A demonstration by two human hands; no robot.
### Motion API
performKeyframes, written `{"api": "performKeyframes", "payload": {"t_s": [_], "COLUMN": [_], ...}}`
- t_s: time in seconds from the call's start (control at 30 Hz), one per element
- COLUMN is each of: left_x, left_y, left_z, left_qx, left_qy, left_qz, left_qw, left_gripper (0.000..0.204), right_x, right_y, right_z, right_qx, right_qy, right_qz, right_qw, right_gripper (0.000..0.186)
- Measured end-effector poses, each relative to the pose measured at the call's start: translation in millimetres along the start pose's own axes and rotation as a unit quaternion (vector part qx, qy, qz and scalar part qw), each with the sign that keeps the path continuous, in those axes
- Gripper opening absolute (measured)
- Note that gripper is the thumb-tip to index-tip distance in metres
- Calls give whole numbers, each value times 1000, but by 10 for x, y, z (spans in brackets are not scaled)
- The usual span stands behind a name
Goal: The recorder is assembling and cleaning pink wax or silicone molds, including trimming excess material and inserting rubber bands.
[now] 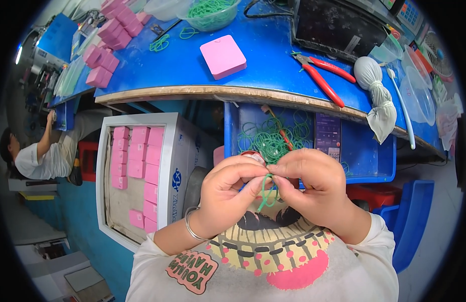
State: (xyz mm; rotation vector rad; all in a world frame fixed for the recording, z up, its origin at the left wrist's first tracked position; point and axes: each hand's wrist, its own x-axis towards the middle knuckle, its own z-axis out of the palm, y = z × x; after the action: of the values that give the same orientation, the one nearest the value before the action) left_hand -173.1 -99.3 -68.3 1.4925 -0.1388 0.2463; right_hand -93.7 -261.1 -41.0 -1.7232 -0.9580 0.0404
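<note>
In front of my chest, my left hand [235, 189] and my right hand [311, 186] meet fingertip to fingertip. Both are closed in a pinch on a thin green ring [269, 196], which hangs below the fingers. Just beyond them a heap of similar green rings [274, 137] lies in a blue tray [364, 172]. A thin reddish-brown stick [279, 128] rests across the heap, and a phone with a lit screen [327, 133] lies in the tray to its right. The fingers partly hide the held ring.
The blue table [182, 68] holds a pink block [223, 56], red-handled cutters [323, 75], a tied white cloth bundle [376, 93] and a tub of green rings [207, 14]. At left stands a white box [167, 151] of pink blocks. Another person [39, 156] sits far left.
</note>
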Motion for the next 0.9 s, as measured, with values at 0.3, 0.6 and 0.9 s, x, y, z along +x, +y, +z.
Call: {"api": "performKeyframes", "payload": {"t_s": [0.3,0.6,0.9], "left_x": [5,11,24], "left_y": [11,-32,-85], "left_z": [13,-2,5], "left_qx": [-20,-13,-207], "left_qy": [9,21,54], "left_qz": [-26,-15,-54], "left_qw": [999,1000,975], "left_gripper": [15,13,11], "right_x": [-8,-7,-73], "right_y": [56,70,78], "right_z": [38,69,-3], "right_qx": [23,34,319], "right_qy": [16,21,-89], "right_qz": [-4,8,297], "right_qw": [1000,999,896], "right_gripper": [17,15,9]}}
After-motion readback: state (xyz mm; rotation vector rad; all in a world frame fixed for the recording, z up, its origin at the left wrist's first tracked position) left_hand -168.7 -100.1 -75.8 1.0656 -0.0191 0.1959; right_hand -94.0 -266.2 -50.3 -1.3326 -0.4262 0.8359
